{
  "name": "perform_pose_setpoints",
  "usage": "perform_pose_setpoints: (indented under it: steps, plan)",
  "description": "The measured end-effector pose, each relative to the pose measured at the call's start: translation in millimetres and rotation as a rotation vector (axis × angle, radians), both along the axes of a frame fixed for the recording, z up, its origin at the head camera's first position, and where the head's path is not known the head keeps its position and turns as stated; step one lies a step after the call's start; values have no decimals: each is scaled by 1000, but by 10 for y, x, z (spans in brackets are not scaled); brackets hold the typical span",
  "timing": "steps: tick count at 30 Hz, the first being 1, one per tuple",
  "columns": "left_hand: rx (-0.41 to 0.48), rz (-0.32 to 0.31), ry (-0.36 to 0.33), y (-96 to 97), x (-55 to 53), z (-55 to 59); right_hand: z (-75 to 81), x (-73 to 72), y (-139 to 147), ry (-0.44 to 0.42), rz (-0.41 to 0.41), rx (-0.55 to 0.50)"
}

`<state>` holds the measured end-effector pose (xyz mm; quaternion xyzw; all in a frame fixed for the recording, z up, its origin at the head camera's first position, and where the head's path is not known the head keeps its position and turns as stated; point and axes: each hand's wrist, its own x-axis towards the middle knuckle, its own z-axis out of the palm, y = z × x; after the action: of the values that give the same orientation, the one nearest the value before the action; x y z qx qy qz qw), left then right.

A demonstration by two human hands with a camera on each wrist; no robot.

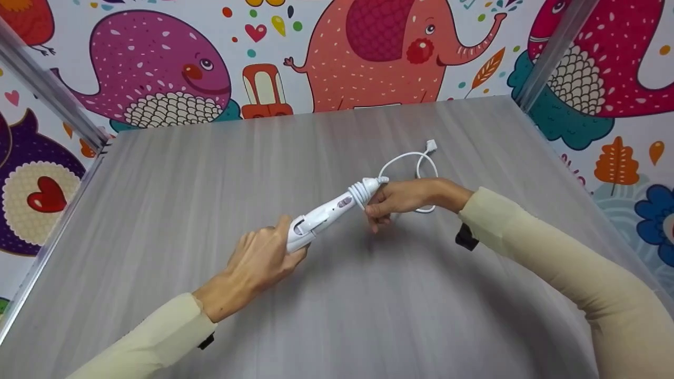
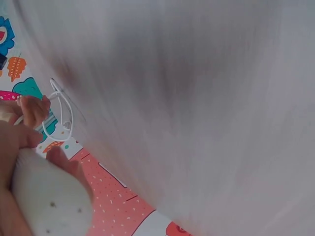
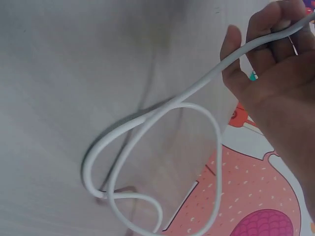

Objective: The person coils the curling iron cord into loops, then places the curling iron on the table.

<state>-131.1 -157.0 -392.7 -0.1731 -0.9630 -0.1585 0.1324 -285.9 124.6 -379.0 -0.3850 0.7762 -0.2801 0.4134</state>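
Note:
My left hand (image 1: 263, 252) grips one end of a white hair styling iron (image 1: 327, 213), its fingers and thumb wrapped round the body. The iron slants up to the right, and a small switch (image 1: 344, 201) shows on its upper side. In the left wrist view the iron's rounded white end (image 2: 51, 196) has several small dark holes. White cord (image 1: 359, 193) is wound in several turns round the far end of the handle. Right beside those turns, my right hand (image 1: 400, 196) holds the cord, which runs across its curled fingers (image 3: 263, 22) in the right wrist view.
Beyond the right hand, the loose cord (image 3: 219, 147) loops over the grey wood-grain table (image 1: 210, 184). Its white plug (image 1: 432, 146) lies farther back. Walls with printed cartoon animals (image 1: 379, 63) and metal posts (image 1: 553, 52) border the table.

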Motion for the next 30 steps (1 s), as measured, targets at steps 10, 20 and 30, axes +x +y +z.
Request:
perform_pose_setpoints:
  steps: [10,20,30]
  plan:
    - [-20,-72,8,-17,67,-50,-67,-23,3,10,-10,16]
    - [-160,-271,36,26,136,-106,-3,-39,-64,241,128,148]
    - [-204,-297,-51,-5,89,-123,266,62,-183,416,60,182]
